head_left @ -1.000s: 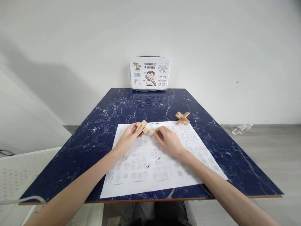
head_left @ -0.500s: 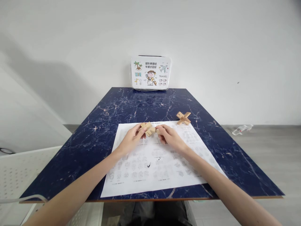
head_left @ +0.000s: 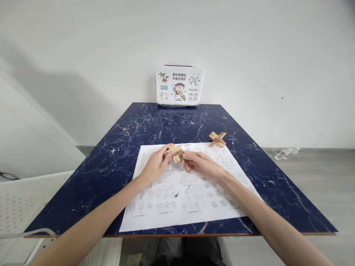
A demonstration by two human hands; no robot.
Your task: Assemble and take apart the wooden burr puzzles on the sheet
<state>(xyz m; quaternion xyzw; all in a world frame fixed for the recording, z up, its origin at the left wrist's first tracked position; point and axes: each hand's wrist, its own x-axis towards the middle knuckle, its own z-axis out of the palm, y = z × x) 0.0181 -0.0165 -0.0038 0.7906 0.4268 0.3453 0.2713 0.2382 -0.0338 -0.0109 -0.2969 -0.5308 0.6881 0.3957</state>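
Over the upper part of a printed paper sheet (head_left: pixel 163 224), my left hand (head_left: pixel 154 165) is closed around the left side of a light wooden burr puzzle (head_left: pixel 175 150). The puzzle is made of interlocking notched sticks, and a dark mark shows on its front stick. My right hand (head_left: pixel 204 166) pinches a wooden stick at the puzzle's right side; fingers partly hide it, so I cannot tell how far it sits inside. A cross of wooden pieces (head_left: pixel 217 139) lies beyond my right hand, near the sheet's top right corner.
The blue marbled table (head_left: pixel 111 157) carries the sheet. At its far edge a white cartoon-printed case (head_left: pixel 179 85) stands against the wall. A white perforated rack (head_left: pixel 19 207) stands low on the left. A clear plastic bottle (head_left: pixel 286 153) lies on the floor to the right.
The puzzle has turned slightly between my hands. My right hand has rolled so its fingers sit lower and closer against the puzzle. The wooden cross has stayed put.
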